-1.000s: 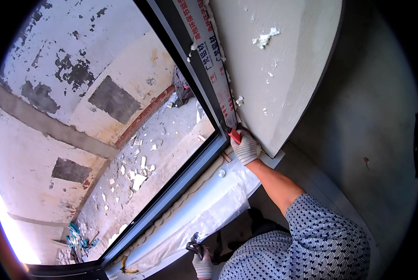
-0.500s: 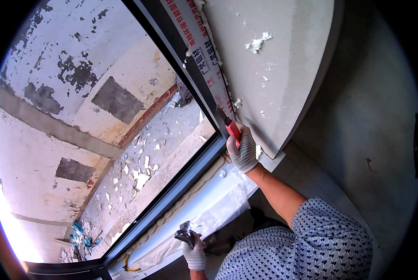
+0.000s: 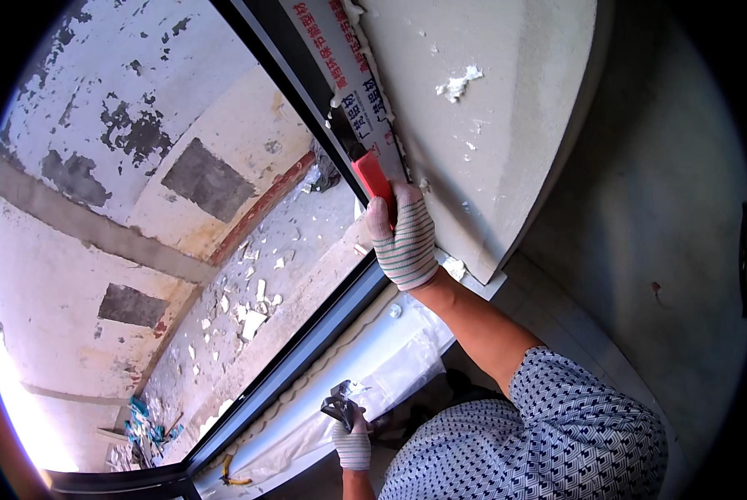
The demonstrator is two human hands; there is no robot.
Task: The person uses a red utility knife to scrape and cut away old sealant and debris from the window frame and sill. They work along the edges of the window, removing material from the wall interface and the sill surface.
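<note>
The right hand (image 3: 405, 240), in a striped glove, has its fingers wrapped round a knife (image 3: 373, 177) with a bright red handle and a dark, narrow blade. The knife lies beside the upright of the black window frame (image 3: 307, 327), its blade pointing up along it; whether it touches cannot be told. Below the window frame's lower bar, the gloved left hand (image 3: 352, 446) has its fingers closed round a dark tool (image 3: 338, 407), its kind unclear, near the sill's outer edge.

A printed strip (image 3: 338, 58) runs up the window frame's upright, with rough foam (image 3: 355, 25) along its outer edge, next to a grey wall (image 3: 490, 150). This leaves the right hand a narrow space by the wall. The sill (image 3: 340, 360), partly under a plastic sheet (image 3: 398, 367), separates the left hand from the window frame. Beyond the window frame, rubble (image 3: 253, 323) lies scattered.
</note>
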